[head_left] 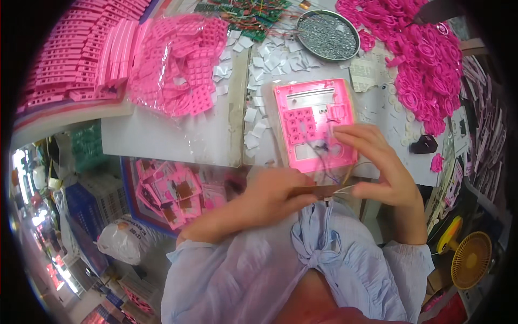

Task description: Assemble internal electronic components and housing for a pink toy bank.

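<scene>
My left hand (275, 194) is closed on the edge of a thin brown circuit board (315, 190), tilted nearly edge-on in front of my body. Thin wires run from the board up toward a pink plastic housing (297, 162), which lies open side up on the table. Inside the housing sit a pink rubber keypad (298, 125) and a clear strip window. My right hand (380, 167) has its thumb and fingers apart. Its fingertips are over the housing's right side, and its thumb is beside pale wires at the board's end.
A round dish of small screws (328, 35) stands at the back, near wired green circuit boards (259, 16). White paper pieces (270, 59) lie scattered. Bagged pink keypads (178, 65) and stacked pink housings (65, 59) fill the left; pink rings (426, 70) are heaped right. A yellow fan (471, 259) stands lower right.
</scene>
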The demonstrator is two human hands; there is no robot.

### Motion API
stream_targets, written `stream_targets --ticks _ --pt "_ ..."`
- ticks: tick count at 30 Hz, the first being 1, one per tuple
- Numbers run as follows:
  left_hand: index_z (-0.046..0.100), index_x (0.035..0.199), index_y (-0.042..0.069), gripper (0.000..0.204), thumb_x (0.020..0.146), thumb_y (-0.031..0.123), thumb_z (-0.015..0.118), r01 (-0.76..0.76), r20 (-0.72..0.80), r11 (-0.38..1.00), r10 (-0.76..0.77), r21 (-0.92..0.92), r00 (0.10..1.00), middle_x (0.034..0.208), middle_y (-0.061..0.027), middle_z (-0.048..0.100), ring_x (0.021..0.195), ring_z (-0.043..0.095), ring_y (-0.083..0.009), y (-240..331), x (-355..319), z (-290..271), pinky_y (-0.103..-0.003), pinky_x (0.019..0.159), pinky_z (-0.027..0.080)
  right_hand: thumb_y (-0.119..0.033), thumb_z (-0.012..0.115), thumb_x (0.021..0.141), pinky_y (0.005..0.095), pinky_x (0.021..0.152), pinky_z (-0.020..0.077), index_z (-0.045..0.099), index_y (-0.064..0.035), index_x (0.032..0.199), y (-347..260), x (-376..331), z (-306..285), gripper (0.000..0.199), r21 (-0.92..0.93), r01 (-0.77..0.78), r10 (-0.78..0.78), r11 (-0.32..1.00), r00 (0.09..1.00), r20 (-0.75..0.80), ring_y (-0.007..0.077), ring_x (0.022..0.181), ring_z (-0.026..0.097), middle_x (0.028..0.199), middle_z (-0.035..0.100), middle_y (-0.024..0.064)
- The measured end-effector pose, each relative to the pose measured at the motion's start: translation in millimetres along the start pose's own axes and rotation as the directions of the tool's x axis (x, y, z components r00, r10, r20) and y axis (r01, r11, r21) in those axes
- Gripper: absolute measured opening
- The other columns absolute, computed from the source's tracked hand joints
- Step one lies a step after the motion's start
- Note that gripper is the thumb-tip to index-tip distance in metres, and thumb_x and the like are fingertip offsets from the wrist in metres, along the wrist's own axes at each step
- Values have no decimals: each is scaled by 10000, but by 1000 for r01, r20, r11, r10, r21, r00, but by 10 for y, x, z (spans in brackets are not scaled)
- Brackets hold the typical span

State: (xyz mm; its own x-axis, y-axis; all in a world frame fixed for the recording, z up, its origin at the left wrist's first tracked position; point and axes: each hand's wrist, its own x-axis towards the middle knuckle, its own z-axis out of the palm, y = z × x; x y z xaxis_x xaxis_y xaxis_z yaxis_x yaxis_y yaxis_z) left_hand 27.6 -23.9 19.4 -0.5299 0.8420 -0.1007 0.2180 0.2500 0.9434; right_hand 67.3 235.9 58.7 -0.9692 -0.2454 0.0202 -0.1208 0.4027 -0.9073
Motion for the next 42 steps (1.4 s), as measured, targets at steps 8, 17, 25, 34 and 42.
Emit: stream_targets --ticks 8,17,25,34,42 --pt "446 1441 10 431 1032 86 556 336 217 578 -266 -744 939 1291 -128 619 1180 610 -207 -107 -132 188 -363 1025 474 -140 710 914 297 770 542 701 36 1106 150 336 140 260 161 -119 99 980 987 130 149 855 680 956 726 89" --pt "299 1565 10 630 1026 133 600 312 175 578 -282 -754 943 1380 -157 581 1335 540 -249 -239 -223 277 -364 1085 445 -53 660 936 282 716 531 683 36 1114 518 808 159 200 67 -267 257 961 957 135 123 805 652 914 705 71" --pt "637 1199 10 409 872 209 782 195 -140 939 -161 284 977 908 -141 708 763 695 -322 39 -307 -232 -375 679 553 -101 679 911 420 751 518 660 24 1071 428 898 293 204 -444 20 19 896 996 84 379 828 651 935 679 202" --pt "675 1023 54 242 843 171 789 111 -255 869 18 483 967 828 -103 658 703 642 -285 -111 43 -344 -379 615 507 -94 662 918 452 772 515 656 2 1071 386 889 335 181 -473 22 9 881 998 64 390 867 649 959 681 190" --pt "657 1218 60 536 799 373 776 -113 -21 596 213 795 977 1325 -83 622 1339 515 -205 -266 177 -238 -525 1096 305 -55 753 803 445 922 502 623 -21 1202 491 771 369 420 -768 108 -282 631 954 -98 374 1082 611 1145 668 150"
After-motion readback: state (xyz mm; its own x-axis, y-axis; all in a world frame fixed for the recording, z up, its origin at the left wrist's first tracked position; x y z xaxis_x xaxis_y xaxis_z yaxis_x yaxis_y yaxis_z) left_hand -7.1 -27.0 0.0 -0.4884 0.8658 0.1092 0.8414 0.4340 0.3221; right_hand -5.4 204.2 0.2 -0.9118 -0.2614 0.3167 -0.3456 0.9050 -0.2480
